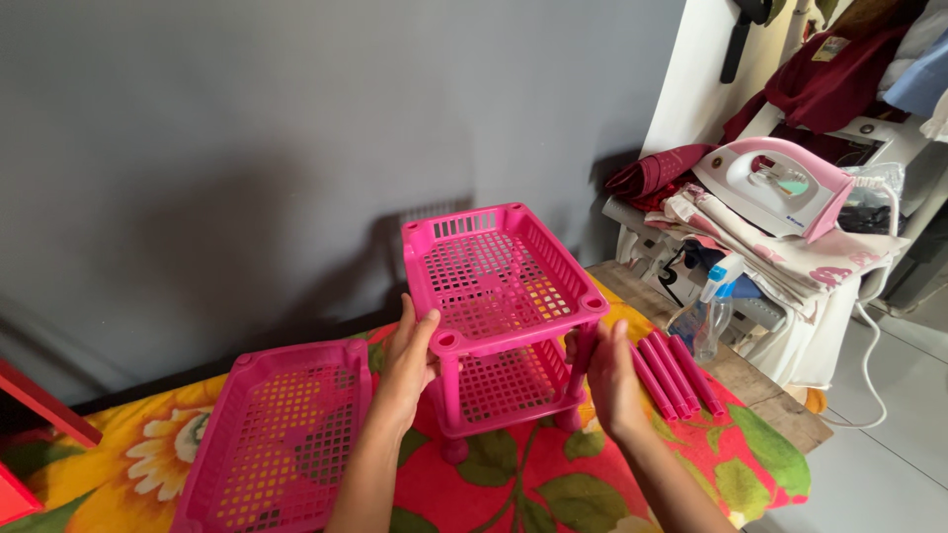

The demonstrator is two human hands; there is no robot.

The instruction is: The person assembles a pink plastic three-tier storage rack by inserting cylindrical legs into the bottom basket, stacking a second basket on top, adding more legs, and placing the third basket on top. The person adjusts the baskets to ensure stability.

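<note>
Two trays (499, 296) were already joined on posts and gripped by the left hand (407, 360) and right hand (610, 375); one tray (276, 434) and spare posts (676, 373) were left unattached.

Left arm: is reaching up from the lower middle of the frame, forearm bare, leaning slightly right.
Left hand (407, 357): is sitting just left of frame centre, back toward the camera, fingers pointing upward and curling in a grasp, thumb spreading toward the right.
Right arm: is rising from the lower right of the frame, angling up and to the left.
Right hand (610, 377): is sitting right of centre, fingers extending upward and closing together in a grip.
</note>
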